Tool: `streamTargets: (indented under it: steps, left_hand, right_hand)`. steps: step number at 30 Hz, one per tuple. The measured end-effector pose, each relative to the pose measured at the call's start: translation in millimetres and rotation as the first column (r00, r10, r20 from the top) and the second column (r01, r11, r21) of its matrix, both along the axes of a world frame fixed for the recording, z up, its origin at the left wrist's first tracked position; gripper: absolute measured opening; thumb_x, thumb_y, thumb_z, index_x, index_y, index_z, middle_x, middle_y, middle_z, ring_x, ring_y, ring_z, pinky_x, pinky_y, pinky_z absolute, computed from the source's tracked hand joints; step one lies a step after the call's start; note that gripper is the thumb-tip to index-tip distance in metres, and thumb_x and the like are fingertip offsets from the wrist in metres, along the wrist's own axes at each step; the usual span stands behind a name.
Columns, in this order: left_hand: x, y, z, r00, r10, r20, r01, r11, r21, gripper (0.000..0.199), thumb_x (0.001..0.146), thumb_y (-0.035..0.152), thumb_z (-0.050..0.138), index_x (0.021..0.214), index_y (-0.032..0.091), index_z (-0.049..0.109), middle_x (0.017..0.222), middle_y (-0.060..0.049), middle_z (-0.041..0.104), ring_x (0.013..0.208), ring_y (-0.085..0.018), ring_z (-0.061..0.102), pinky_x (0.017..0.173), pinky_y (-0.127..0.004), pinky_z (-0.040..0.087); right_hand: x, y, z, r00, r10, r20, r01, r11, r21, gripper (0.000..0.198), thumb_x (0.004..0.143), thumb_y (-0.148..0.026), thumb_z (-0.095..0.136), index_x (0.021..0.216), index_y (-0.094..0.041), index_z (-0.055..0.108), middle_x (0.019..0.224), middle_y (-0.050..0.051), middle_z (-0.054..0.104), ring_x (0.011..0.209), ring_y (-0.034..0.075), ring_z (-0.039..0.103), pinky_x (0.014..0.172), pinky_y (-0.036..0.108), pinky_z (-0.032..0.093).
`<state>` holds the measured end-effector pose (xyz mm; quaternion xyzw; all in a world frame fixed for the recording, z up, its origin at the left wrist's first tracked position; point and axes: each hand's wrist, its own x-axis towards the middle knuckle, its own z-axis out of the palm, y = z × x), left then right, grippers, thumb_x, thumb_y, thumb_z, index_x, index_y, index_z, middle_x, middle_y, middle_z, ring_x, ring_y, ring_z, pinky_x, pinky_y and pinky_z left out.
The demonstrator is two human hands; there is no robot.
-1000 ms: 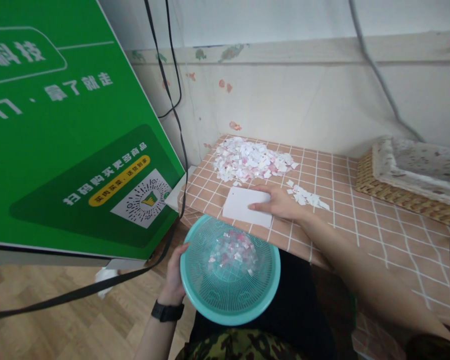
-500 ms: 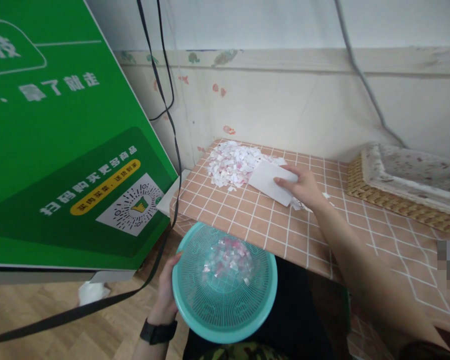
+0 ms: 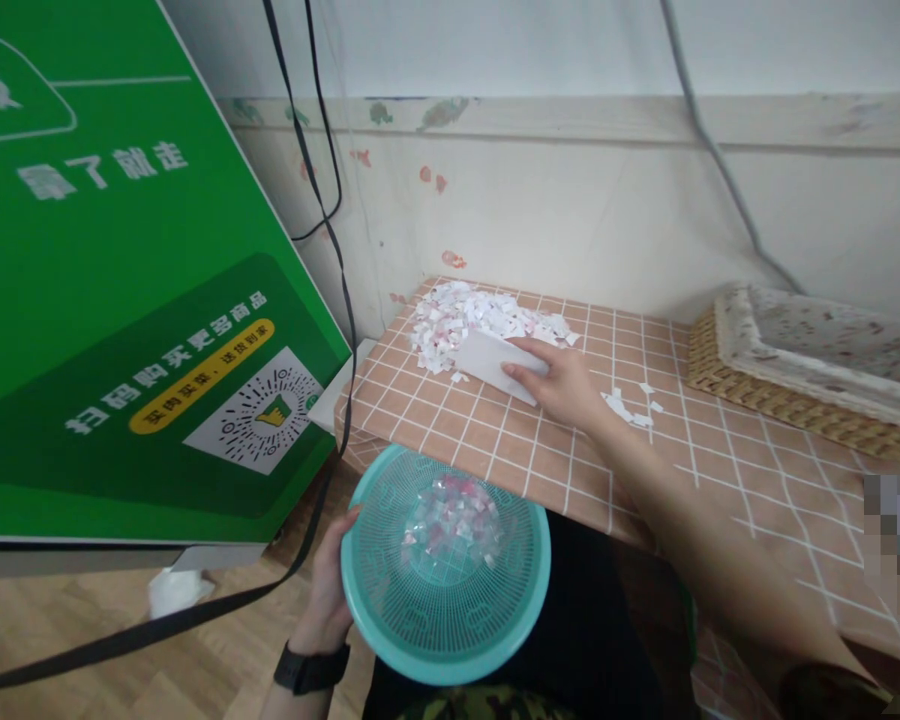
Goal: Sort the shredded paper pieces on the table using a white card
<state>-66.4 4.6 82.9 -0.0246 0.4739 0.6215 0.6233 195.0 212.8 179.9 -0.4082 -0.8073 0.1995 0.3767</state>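
My left hand (image 3: 333, 575) grips the left rim of a turquoise plastic colander (image 3: 450, 640), held just below the table's front edge. Inside it lie small clear and pinkish scraps (image 3: 454, 520). My right hand (image 3: 555, 385) is closed on a white card (image 3: 495, 365), thumb and fingers on its right part. The card's left end touches a pile of small white and pink paper scraps (image 3: 450, 320) at the table's far left corner. A few loose scraps (image 3: 628, 408) lie to the right of my hand.
The table (image 3: 690, 480) has a brown cover with white grid lines. A wicker basket (image 3: 802, 410) with a cloth lining stands on its right. A large green sign panel (image 3: 120, 300) fills the left, with a black strap (image 3: 345, 300) hanging before it. A wall closes the back.
My right hand has moved left with the card, further along the front of the scrap pile. Loose scraps that the card partly covered now show on the right. The colander stays nearly in place.
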Motion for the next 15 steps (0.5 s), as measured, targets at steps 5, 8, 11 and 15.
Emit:
streamTargets:
  steps: [5,8,11,15]
  left_hand:
    - [0,-1,2.4,1.000,0.017,-0.009,-0.018,0.999,-0.050,0.008,0.067,0.018,0.066,0.072,0.014,0.070,0.067,-0.005,0.073,0.060,-0.020,0.067,0.064,-0.031,0.053]
    - [-2,0,1.3,1.000,-0.009,0.030,0.011,0.998,-0.066,0.010,0.067,0.018,0.066,0.075,0.015,0.071,0.069,-0.005,0.073,0.061,-0.020,0.067,0.064,-0.031,0.054]
    - [-3,0,0.6,0.999,-0.019,0.037,0.021,0.998,-0.065,0.010,0.066,0.018,0.067,0.075,0.015,0.071,0.070,-0.004,0.074,0.061,-0.020,0.067,0.062,-0.031,0.054]
    - [-1,1,2.5,1.000,-0.015,0.025,0.016,0.999,-0.042,0.009,0.065,0.018,0.067,0.073,0.015,0.071,0.068,-0.004,0.073,0.058,-0.021,0.067,0.059,-0.032,0.054]
  right_hand:
    - [-13,-4,-6,0.951,-0.025,0.310,0.001,0.997,0.080,0.034,0.089,-0.032,0.044,0.120,-0.027,0.059,0.099,0.005,0.069,0.081,0.020,0.063,0.073,0.033,0.045]
    - [-16,-16,-13,0.894,-0.004,0.448,-0.046,0.994,0.101,0.037,0.088,-0.023,0.044,0.122,-0.031,0.056,0.091,0.003,0.070,0.075,0.017,0.063,0.065,0.030,0.044]
    - [-11,-31,-13,0.868,0.044,0.494,-0.106,0.989,0.098,0.045,0.084,-0.016,0.045,0.124,-0.033,0.054,0.095,0.001,0.070,0.078,0.017,0.064,0.065,0.029,0.045]
    - [5,-46,-10,0.867,0.083,0.492,-0.145,0.985,0.090,0.048,0.081,-0.012,0.045,0.124,-0.032,0.054,0.108,0.000,0.067,0.088,0.018,0.063,0.070,0.030,0.047]
